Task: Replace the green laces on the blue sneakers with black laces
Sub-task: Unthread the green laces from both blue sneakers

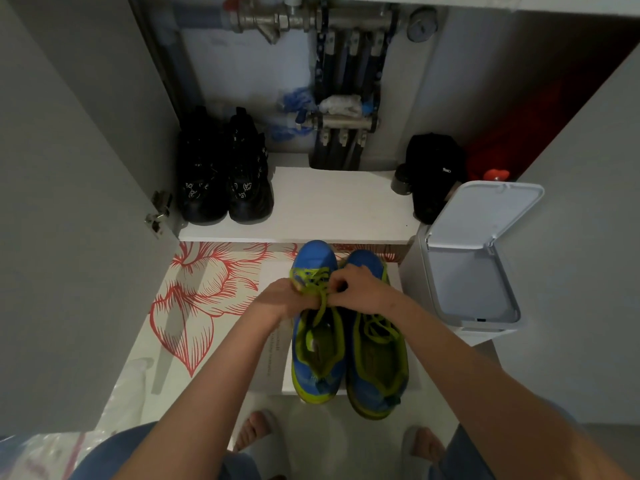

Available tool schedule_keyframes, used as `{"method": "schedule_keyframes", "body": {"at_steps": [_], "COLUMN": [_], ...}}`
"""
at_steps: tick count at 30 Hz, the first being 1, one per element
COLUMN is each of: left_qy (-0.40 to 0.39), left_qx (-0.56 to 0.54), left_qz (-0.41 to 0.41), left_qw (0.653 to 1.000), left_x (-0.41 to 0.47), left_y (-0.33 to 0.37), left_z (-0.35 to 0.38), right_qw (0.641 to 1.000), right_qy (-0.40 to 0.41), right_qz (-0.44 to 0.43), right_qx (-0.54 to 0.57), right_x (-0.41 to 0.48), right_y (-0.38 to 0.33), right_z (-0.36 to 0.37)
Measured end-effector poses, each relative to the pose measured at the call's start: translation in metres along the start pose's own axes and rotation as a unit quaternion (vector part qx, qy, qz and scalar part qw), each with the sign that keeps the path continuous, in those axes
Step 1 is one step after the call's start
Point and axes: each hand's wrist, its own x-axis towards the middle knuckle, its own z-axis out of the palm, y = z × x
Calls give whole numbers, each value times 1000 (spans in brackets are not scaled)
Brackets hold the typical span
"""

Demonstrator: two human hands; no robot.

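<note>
My bare forearms reach out from the bottom of the view over my knees in blue denim [114, 455], and my toes in pale open slippers [256, 427] show between them on the white floor.

A tall grey cupboard door [69, 237] stands open on the left. The cupboard's white shelf [329, 206] runs across the middle, with metal pipes and valves [346, 22] fixed to the wall behind it. To the right stands a white plastic bin [412, 271] with its flip lid raised. A white sheet printed with red flowers [207, 289] covers the floor in front of the shelf.

The pair of blue sneakers with lime-green trim [377, 375] sits on a white slab [273, 341] on that sheet, side by side, toes pointing to the shelf, just beside the bin. On the shelf's left end stands a pair of black chunky shoes [221, 174]; on its right end lies a black cap [434, 168], with something red [497, 174] behind it.

My left hand [280, 299] curls round the upper of the left sneaker [313, 386] at its eyelets. My right hand [363, 292] is closed in a pinch on that shoe's green lace [323, 303], whose loose end trails into the shoe's opening. The right sneaker's lace lies loosened over its tongue.
</note>
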Motion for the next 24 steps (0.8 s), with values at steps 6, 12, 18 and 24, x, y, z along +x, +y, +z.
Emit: {"method": "schedule_keyframes", "body": {"at_steps": [6, 12, 18, 24], "left_qy": [118, 129, 168, 181], "left_qx": [101, -404, -155, 66], "left_qz": [-40, -45, -44, -42], "left_qw": [987, 904, 973, 980], "left_x": [3, -7, -6, -11], "left_y": [-15, 3, 6, 2], "left_z": [-9, -18, -5, 0], "right_qw": [935, 856, 949, 933], "right_qy": [274, 304, 221, 314], "right_qz": [120, 124, 94, 27], "right_qx": [192, 399, 206, -175], "right_x": [4, 7, 6, -4], "right_y": [19, 17, 14, 4], "right_z": [-16, -28, -19, -14]}}
